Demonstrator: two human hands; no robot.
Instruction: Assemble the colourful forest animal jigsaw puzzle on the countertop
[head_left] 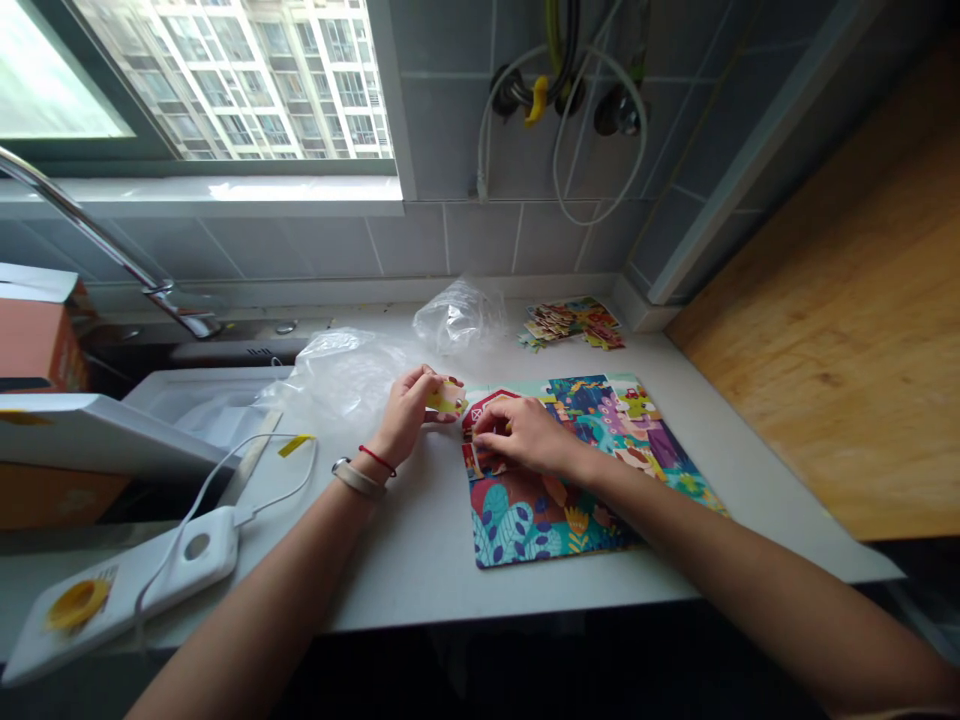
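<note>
A colourful jigsaw puzzle point(517, 515) lies partly assembled on the white counter, its pieces fitted together in a flat board. My left hand point(411, 405) is closed, pinching a yellow and pale pink puzzle piece point(448, 397) just off the puzzle's upper left corner. Over the puzzle's left side is my right hand point(529, 435), its fingers bent and pinched at a reddish-brown puzzle piece point(491, 461). The fingers partly hide that piece and the red barn picture around it. Behind the puzzle lies a heap of loose puzzle pieces point(570, 322).
Crumpled clear plastic bags point(341, 370) lie left of and behind my hands. A white power strip point(176, 562) with a cable and a yellow tape roll point(78, 603) sits at the left. The faucet point(112, 240), boxes and sink are beyond it. A wooden panel point(847, 330) stands right.
</note>
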